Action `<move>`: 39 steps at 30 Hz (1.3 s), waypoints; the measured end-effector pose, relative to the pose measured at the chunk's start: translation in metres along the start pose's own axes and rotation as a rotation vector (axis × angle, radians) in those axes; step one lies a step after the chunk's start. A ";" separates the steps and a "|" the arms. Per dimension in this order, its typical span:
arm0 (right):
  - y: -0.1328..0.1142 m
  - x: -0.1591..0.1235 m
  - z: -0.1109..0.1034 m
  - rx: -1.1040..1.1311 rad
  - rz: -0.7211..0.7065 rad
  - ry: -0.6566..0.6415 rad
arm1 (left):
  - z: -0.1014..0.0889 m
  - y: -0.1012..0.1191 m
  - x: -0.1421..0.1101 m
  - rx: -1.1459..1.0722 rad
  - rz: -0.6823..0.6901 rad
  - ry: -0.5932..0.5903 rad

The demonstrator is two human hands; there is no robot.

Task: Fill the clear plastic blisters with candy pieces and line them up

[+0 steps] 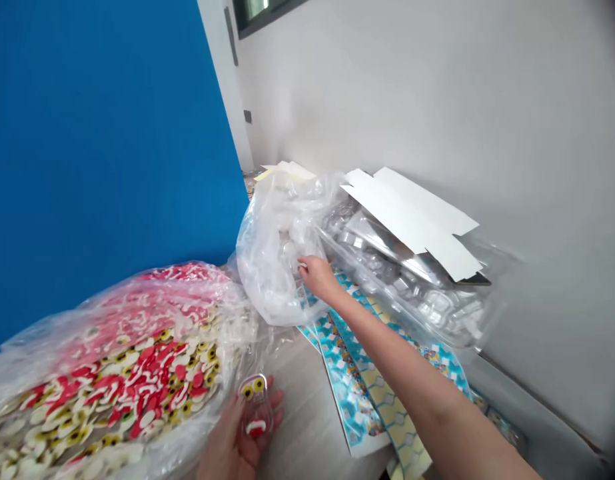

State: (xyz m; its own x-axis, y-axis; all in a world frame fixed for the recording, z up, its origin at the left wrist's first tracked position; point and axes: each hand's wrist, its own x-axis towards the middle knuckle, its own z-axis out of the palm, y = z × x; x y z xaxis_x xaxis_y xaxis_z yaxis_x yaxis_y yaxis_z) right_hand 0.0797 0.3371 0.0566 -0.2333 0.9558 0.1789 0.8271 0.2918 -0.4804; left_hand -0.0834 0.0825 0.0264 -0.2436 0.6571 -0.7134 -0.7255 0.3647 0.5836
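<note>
Cupping a small clear plastic shell [254, 407] in its upturned palm, the left hand [234, 437] sits near the near edge of the pale wood bench [307, 413], fingers loosely curled around it. The shell shows two yellow eye shapes and one red-and-white mouth shape. The right hand [314, 277] reaches across and pinches a fold of a crumpled clear plastic bag [272, 260], which holds clear pieces too bunched to count. Just beside the left hand, one large clear bag [122, 373] lies packed with printed red, white and yellow pieces, far too many to count. Toward the bench's far edge, one heap of clear plastic trays [402, 267] rests against a white wall [437, 100], with one die-cut white card [412, 220] on top. Under the right forearm, at least three blue-patterned printed sheets [347, 373] fan out. A blue panel [102, 133] rises along the left side.
</note>
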 end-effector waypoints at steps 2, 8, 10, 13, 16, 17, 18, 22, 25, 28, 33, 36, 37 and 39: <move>-0.002 0.021 0.017 -0.026 0.042 0.002 | 0.000 -0.001 0.005 0.007 -0.016 0.027; 0.006 0.035 0.043 -0.044 0.144 0.018 | 0.000 -0.003 0.012 0.034 -0.004 0.120; 0.012 0.030 0.042 -0.035 0.151 0.030 | 0.001 -0.006 0.011 0.034 0.019 0.098; 0.019 0.019 0.035 -0.023 0.144 0.051 | 0.006 -0.010 0.004 0.044 0.055 0.030; 0.021 0.007 0.023 -0.012 0.108 0.082 | 0.010 -0.013 -0.005 0.059 0.055 -0.022; 0.021 0.002 0.017 -0.008 0.090 0.095 | 0.010 -0.013 -0.007 0.060 0.053 -0.042; 0.019 -0.006 0.010 -0.004 0.074 0.110 | 0.011 -0.014 -0.010 0.058 0.053 -0.058; 0.002 -0.064 -0.019 0.019 0.016 0.218 | 0.011 -0.018 -0.024 0.011 0.068 -0.125; -0.020 -0.135 -0.028 -0.004 -0.163 0.375 | 0.013 -0.021 -0.033 -0.082 0.056 -0.158; -0.043 -0.205 -0.016 -0.185 -0.340 0.286 | 0.016 -0.028 -0.039 -0.187 0.051 -0.229; -0.074 -0.267 0.018 -0.273 -0.431 0.194 | 0.016 -0.043 -0.047 -0.302 0.113 -0.307; -0.086 -0.277 0.016 -0.144 -0.426 0.062 | 0.009 -0.046 -0.052 -0.308 0.079 -0.282; -0.089 -0.279 0.012 -0.078 -0.416 -0.008 | 0.005 -0.045 -0.054 -0.278 0.082 -0.285; -0.093 -0.281 0.003 0.052 -0.396 -0.136 | -0.003 -0.042 -0.058 -0.179 0.119 -0.298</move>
State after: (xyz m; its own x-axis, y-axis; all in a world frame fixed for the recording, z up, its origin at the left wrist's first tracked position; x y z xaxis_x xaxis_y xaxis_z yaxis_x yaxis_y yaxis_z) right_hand 0.0665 0.0414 0.0485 -0.5963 0.7644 0.2450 0.6339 0.6357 -0.4406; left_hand -0.0408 0.0274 0.0422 -0.1540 0.8612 -0.4844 -0.8107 0.1701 0.5602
